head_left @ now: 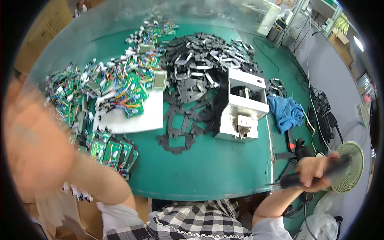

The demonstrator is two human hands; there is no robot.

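Note:
At the right edge of the bench, my right hand [313, 173] is closed around a black electric screwdriver [291, 181], its thin bit pointing left. My left hand [38, 148] is raised at the far left, close to the camera and smeared by motion, so its fingers cannot be made out. Nearest to it is a row of green circuit boards [113, 153] set in dark frames, partly covered by my forearm. A white and black metal fixture [243, 108] stands right of centre, with a small metal holder on its front.
Wired circuit boards [74, 92] are heaped at the left, some on a white sheet [150, 120]. Black and grey plastic frames [196, 68] pile up in the middle. A blue cloth [286, 112], cables and a green fan [349, 166] lie to the right.

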